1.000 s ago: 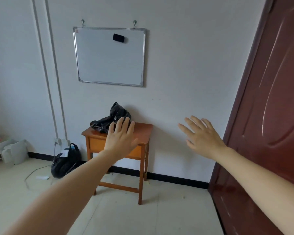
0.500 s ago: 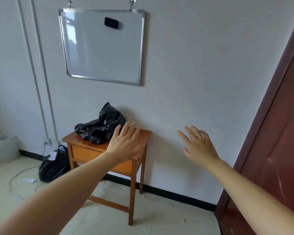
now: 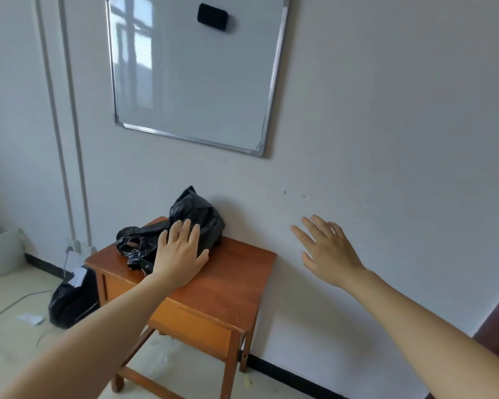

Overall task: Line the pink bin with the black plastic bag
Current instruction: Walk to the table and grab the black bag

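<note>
The wooden table [image 3: 231, 286] stands against the wall. On its rear left corner lies the crumpled black plastic bag [image 3: 185, 223]. The left hand [image 3: 179, 254] hovers before it, fingers spread, holding nothing. The right hand [image 3: 326, 249] is likewise spread, empty. Pink bin not in view. Judged step: reaching for bag; next requires closing the grip on it.

Two bare hands reach toward a crumpled bag on a small counter.

The left hand [image 3: 179, 254], fingers spread, is over the crumpled black plastic bag [image 3: 185, 223] lying on the small orange-brown wooden counter [image 3: 231, 280] against the white wall. The right hand [image 3: 327, 251] hangs spread and empty, beside the counter's right edge.
</note>
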Demonstrator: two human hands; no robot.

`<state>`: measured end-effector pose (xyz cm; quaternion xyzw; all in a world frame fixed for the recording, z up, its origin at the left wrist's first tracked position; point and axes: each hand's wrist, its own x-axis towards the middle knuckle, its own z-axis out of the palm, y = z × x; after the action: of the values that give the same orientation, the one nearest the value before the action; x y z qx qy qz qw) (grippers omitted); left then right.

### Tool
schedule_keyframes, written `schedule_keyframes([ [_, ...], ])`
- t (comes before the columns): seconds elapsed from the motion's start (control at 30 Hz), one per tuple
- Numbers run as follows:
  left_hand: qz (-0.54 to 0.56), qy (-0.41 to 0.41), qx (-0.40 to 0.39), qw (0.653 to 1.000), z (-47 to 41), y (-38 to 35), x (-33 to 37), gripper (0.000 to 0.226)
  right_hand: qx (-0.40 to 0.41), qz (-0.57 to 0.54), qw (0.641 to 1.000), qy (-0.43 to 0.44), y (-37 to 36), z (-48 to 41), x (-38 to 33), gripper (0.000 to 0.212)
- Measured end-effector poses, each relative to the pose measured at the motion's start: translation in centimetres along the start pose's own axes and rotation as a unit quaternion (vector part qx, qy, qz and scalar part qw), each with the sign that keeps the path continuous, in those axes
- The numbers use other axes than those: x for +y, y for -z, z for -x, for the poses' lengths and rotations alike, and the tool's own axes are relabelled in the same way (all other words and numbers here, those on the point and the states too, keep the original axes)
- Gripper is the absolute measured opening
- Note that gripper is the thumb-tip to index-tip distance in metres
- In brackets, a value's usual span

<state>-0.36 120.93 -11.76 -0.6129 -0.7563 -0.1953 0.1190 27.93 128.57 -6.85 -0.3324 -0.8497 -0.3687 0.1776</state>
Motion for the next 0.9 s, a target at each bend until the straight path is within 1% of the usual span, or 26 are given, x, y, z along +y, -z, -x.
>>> schedule_keyframes([
  [0.1, -0.009, 0.020, -0.049, 0.999, -1.3, -4.1, -0.9, 0.064, -0.050, 0.011, 0.995, 0.082, -5.3, -0.4, -0.3, 0.064],
  [0.17, -0.017, 0.036, -0.071, 0.997, -2.4, -6.1, -1.4, 0.064, -0.067, 0.005, 0.991, 0.114, -8.3, -1.2, 0.3, 0.063],
  [0.27, -0.032, 0.057, -0.059, 0.996, -5.8, -7.8, -2.3, 0.063, -0.062, -0.010, 0.990, 0.128, -12.4, -4.0, 2.2, 0.061],
  [0.37, -0.038, 0.101, -0.030, 0.994, -9.9, -8.8, -3.0, 0.062, -0.041, -0.049, 0.991, 0.117, -16.3, -7.9, 3.8, 0.049],
  [0.43, -0.038, 0.135, -0.032, 0.990, -11.9, -9.9, -3.0, 0.062, -0.051, -0.082, 0.988, 0.123, -18.8, -10.1, 4.2, 0.050],
  [0.53, -0.057, 0.173, -0.049, 0.982, -13.5, -11.9, -2.6, 0.064, -0.069, -0.106, 0.976, 0.180, -22.7, -13.1, 4.1, 0.064],
  [0.57, -0.060, 0.187, -0.053, 0.979, -13.7, -12.7, -2.5, 0.065, -0.067, -0.114, 0.972, 0.194, -24.0, -14.1, 4.0, 0.065],
  [0.63, -0.064, 0.214, -0.070, 0.972, -13.6, -14.2, -2.4, 0.067, -0.064, -0.135, 0.967, 0.207, -26.4, -16.2, 3.0, 0.066],
  [0.73, -0.077, 0.250, -0.114, 0.958, -12.6, -16.0, -3.2, 0.066, -0.079, -0.161, 0.957, 0.228, -29.4, -18.3, -0.3, 0.068],
  [0.83, -0.069, 0.291, -0.125, 0.946, -12.9, -16.7, -4.9, 0.069, -0.070, -0.183, 0.943, 0.270, -31.4, -20.7, -4.0, 0.069],
  [0.9, -0.068, 0.299, -0.124, 0.944, -14.0, -17.0, -6.4, 0.072, -0.058, -0.199, 0.934, 0.291, -31.8, -22.9, -5.8, 0.068],
])
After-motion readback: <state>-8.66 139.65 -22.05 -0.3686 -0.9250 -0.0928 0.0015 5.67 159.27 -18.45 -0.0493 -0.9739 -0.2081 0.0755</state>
